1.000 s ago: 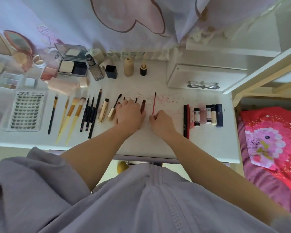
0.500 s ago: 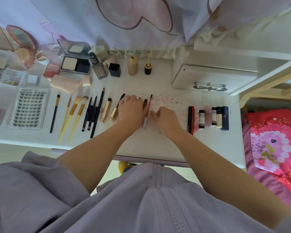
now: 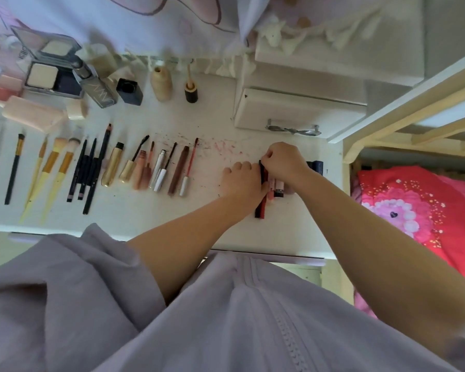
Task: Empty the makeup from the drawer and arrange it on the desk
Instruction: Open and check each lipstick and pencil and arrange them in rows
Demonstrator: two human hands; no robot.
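On the bench [image 3: 134, 210], brushes [image 3: 51, 167] and wands [image 3: 156, 167] lie in a row toward the left edge; bottles [image 3: 160, 83] and a compact [image 3: 51, 73] stand behind them; lipsticks [image 3: 277, 187] cluster near the right edge.

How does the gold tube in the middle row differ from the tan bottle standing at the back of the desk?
The gold tube lies flat in the row of brushes and pencils; the tan bottle stands upright near the curtain. The tube is slim, shiny and metallic with a dark cap; the bottle is wider, matte and rounded, narrowing to a short neck. Both rest on the white desk, untouched by either hand.
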